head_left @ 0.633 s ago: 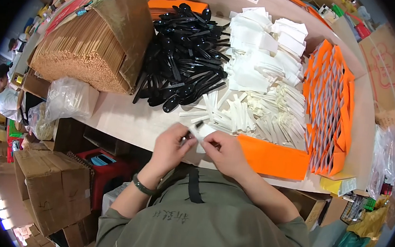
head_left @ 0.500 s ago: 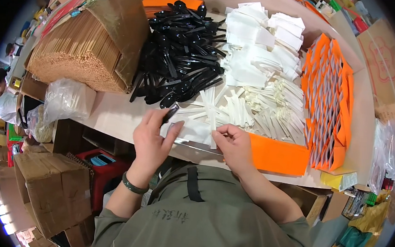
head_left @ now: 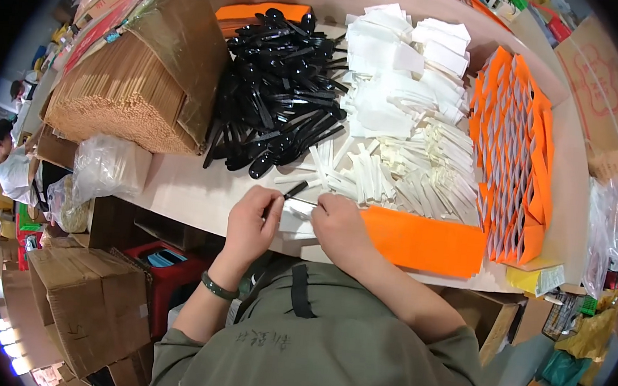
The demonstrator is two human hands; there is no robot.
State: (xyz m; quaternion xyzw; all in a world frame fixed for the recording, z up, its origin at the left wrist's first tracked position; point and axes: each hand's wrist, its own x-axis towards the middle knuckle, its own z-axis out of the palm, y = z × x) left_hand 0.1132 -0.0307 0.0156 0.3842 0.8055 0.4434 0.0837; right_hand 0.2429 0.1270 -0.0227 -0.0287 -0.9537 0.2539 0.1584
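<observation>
Closed at the fingertips, my left hand [head_left: 255,216] grips a piece of black plastic cutlery [head_left: 295,190]; only a short length shows, so its kind is hidden. Close by on the right, my right hand [head_left: 339,226] has its fingers pinched together at a slim white paper strip [head_left: 300,207] that spans the gap between both hands. Under them lies a white napkin [head_left: 295,224] at the table's front edge. Beyond my hands are loose slim white packets [head_left: 369,172], a heap of black plastic spoons [head_left: 280,96] and piled white napkins [head_left: 385,54].
Orange sleeves [head_left: 421,239] lie flat beside my right hand, and more orange sleeves [head_left: 511,158] stand packed along the right wall. A carton of thin wooden sticks [head_left: 120,105] stands at left. Below it are a plastic bag [head_left: 111,166] and a cardboard box [head_left: 90,299].
My hands have come closer together. The left moved right and slightly down with the black cutlery; the right shifted left, and the upright white strip it held now lies lower, between the hands.
</observation>
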